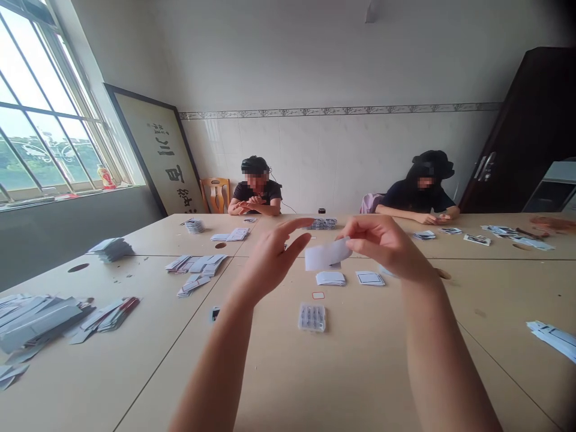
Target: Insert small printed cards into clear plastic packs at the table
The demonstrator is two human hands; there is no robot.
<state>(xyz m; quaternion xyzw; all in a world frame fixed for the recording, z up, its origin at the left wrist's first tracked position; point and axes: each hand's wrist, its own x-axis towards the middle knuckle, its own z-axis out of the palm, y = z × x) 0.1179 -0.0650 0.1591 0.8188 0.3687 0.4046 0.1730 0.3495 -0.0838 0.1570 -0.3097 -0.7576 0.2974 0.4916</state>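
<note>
Raised above the table, my right hand pinches the right end of a small white, slightly translucent slip of paper between thumb and fingers. My left hand is held up to the left of the slip, thumb and fingers apart, with nothing in it. Beneath the slip lie a stack of white cards and a card with a dark printed frame. Closer to me are a small red-edged label and a clear plastic box with compartments that holds small items.
Large piles of paper spread over the table's left side, with several smaller stacks nearer the middle. White strips lie at the right edge. Across the table sit two people, one left and one right.
</note>
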